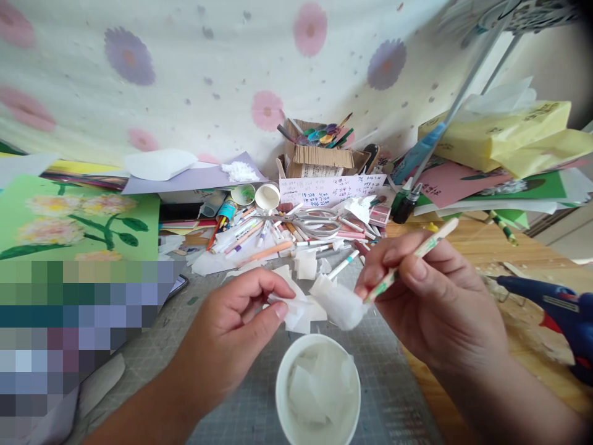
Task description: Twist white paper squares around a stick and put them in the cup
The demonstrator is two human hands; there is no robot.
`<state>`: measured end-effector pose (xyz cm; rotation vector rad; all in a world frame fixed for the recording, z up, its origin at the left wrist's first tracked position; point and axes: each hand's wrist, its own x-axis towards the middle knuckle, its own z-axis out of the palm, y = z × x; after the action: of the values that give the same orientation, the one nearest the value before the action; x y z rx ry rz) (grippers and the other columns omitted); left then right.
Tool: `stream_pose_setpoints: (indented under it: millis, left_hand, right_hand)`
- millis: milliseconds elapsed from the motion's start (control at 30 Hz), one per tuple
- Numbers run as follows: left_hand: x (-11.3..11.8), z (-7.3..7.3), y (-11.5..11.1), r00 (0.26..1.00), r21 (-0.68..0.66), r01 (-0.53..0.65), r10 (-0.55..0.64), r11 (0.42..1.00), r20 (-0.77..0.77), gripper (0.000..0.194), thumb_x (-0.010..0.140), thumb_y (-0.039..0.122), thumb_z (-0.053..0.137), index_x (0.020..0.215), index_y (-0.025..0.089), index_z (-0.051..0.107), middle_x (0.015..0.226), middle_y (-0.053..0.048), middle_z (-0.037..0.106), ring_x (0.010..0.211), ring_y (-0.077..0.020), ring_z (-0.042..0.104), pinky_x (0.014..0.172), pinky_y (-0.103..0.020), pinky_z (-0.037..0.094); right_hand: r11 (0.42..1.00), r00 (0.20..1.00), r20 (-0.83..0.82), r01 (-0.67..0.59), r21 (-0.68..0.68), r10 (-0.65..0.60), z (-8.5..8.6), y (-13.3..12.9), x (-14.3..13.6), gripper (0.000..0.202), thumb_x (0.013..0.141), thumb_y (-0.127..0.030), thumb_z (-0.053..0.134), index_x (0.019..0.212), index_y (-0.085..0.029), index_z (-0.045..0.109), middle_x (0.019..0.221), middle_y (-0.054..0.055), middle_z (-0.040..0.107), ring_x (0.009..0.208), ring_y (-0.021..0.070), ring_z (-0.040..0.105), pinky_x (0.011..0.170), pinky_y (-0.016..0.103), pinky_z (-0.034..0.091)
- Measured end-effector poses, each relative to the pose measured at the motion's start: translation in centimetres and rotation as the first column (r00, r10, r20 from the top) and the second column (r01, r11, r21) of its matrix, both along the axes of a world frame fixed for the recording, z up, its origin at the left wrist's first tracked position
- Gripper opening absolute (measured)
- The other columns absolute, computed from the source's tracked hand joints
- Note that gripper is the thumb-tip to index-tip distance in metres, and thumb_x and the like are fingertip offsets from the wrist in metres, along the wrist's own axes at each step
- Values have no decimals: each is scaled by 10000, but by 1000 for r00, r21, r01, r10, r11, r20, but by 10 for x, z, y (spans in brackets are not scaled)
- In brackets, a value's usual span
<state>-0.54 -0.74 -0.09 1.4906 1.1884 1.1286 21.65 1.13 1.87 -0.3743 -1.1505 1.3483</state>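
Between the thumb and fingers of my left hand [245, 321], a thin white tissue paper piece [296, 315] is pinched. My right hand [430, 296] grips a flat wooden stick [417, 253] marked with green paint, slanting down to the left. By the stick's lower end is a curled translucent white paper piece [340, 304]; whether it sticks to the stick or to my fingertips I cannot tell. Below and between both hands stands a white paper cup [280, 395] with torn white paper pieces [319, 383] inside.
A grey cutting mat [231, 408] covers the table. Scissors [319, 216], several markers and paper scraps lie behind my hands. A cardboard box [319, 157] of brushes stands at the back. At right rests a blue glue gun [542, 293]; at left, a green flower picture [134, 204].
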Motion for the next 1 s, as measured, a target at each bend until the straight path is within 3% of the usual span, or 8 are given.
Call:
stream_pose_setpoints:
  millis: [100, 167, 267, 433, 633, 800, 900, 1000]
  left_hand:
    - [1, 2, 0, 1000, -41, 9, -8, 999, 21, 26, 861, 223, 725, 841, 235, 736, 772, 15, 730, 699, -155, 635, 644, -227, 501]
    - [1, 3, 1, 1000, -40, 20, -20, 999, 6, 57, 881, 228, 711, 829, 235, 736, 742, 24, 708, 681, -147, 613, 630, -221, 488]
    - [1, 4, 2, 999, 10, 36, -36, 999, -33, 108, 895, 232, 684, 798, 237, 730, 689, 35, 662, 643, -137, 565, 595, -213, 455]
    - [1, 6, 2, 993, 55, 47, -40, 997, -115, 131, 909, 240, 660, 787, 242, 709, 674, 41, 645, 630, -139, 545, 589, -221, 444]
    - [0, 4, 0, 991, 25, 128, -127, 991, -31, 131, 938, 262, 674, 822, 254, 735, 713, 40, 676, 659, -135, 572, 610, -210, 463]
    - [-3, -3, 0, 982, -36, 108, -101, 993, 159, 160, 966, 234, 632, 882, 262, 765, 805, 14, 735, 785, -172, 642, 730, -255, 507]
    - [-2, -3, 0, 980, -95, 83, -64, 992, 191, 160, 880, 132, 659, 875, 255, 761, 786, 17, 747, 756, -172, 650, 706, -261, 503]
    - [2, 2, -1, 987, -137, 64, -43, 988, 153, 217, 778, 54, 666, 843, 247, 740, 776, 25, 754, 729, -164, 653, 671, -250, 495]
  right_hand:
    - [973, 955, 231, -213, 89, 188, -1, -3, 5, 52, 957, -261, 742, 948, -229, 782, 796, 16, 780, 710, 171, 772, 652, 284, 663]
    - [946, 894, 407, -274, 171, 185, -1, -5, 6, 73, 974, -254, 712, 942, -213, 763, 787, 36, 773, 728, 189, 757, 662, 314, 643]
    - [949, 868, 493, -199, 244, 55, -2, -6, 4, 117, 985, -296, 698, 913, -216, 745, 789, 44, 770, 737, 193, 735, 667, 323, 615]
    - [951, 904, 400, 19, 309, -148, -5, -7, -4, 90, 966, -303, 731, 904, -260, 780, 822, 26, 767, 824, 209, 738, 770, 363, 619]
    - [938, 899, 390, 61, 341, -201, -11, -8, -10, 83, 964, -226, 727, 932, -251, 798, 858, 32, 788, 846, 202, 749, 761, 342, 619]
    - [990, 971, 240, -39, 136, 5, -14, -4, -3, 49, 951, -292, 753, 957, -265, 793, 855, 19, 771, 782, 179, 733, 718, 314, 629]
    - [974, 935, 311, -207, 90, 170, -8, -3, 1, 85, 954, -292, 737, 909, -222, 756, 812, 32, 737, 729, 180, 723, 669, 316, 630]
    - [950, 877, 431, -289, 119, 213, -2, -4, 4, 121, 971, -277, 702, 871, -209, 705, 768, 25, 697, 696, 172, 699, 644, 308, 606]
